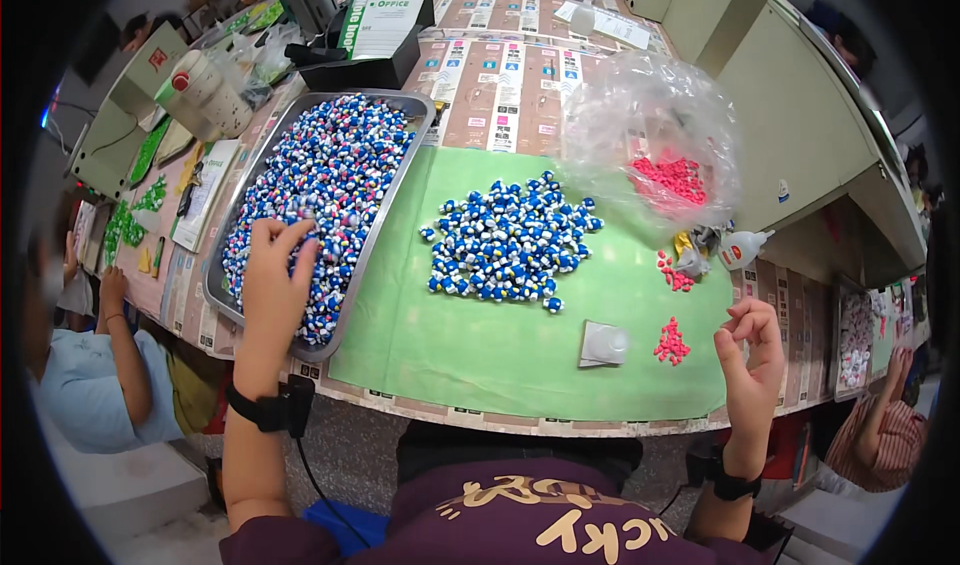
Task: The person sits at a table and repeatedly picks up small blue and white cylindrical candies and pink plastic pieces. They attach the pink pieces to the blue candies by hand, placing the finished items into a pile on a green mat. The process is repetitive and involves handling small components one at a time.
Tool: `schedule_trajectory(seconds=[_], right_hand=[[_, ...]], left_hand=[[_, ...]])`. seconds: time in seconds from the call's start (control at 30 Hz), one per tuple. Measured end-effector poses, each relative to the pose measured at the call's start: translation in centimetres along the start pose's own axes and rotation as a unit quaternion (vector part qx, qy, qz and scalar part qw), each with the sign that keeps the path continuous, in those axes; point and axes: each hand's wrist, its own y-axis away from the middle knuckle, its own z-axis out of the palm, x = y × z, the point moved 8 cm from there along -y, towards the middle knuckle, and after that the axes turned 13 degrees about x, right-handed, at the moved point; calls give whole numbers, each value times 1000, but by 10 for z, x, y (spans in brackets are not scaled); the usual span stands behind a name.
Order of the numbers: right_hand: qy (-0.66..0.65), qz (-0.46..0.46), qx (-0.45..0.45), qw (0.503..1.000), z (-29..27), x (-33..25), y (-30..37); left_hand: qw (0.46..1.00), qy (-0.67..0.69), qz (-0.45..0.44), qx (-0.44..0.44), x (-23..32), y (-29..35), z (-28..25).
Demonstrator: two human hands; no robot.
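Observation:
My left hand (278, 270) is over the metal tray (350, 300), which is heaped with small blue and white beads or figurine pieces (330, 165), some with pink bits. Its thumb and fingers are curled together at the pile; whatever is between the fingertips is too small and blurred to name. At the right edge of the green mat (480, 365), my right hand (755, 350) is raised with fingers loosely bent and apart, nothing visible in it. Nearest to it lies a small heap of pink pieces (672, 342). More blue and white pieces (510, 240) are spread mid-mat.
A white square with a round translucent lid (604, 345) lies near the front. Further right are another pink heap (675, 273), a small white squeeze bottle (743, 249) and a clear bag (650, 115) holding pink pieces. Behind the tray stands a black box (370, 70). Other people sit on both sides.

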Motion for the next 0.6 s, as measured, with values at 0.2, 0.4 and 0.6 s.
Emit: schedule_trajectory(seconds=[0.2,0.4,0.6], right_hand=[[5,11,17,1000,-9,17,5],[-3,7,10,1000,-4,16,5],[7,11,26,1000,-20,25,9]], left_hand=[[1000,11,-4,21,24,-12,-16],[973,46,165,-157,78,2,31],[970,-62,148,-181,33,8,53]])
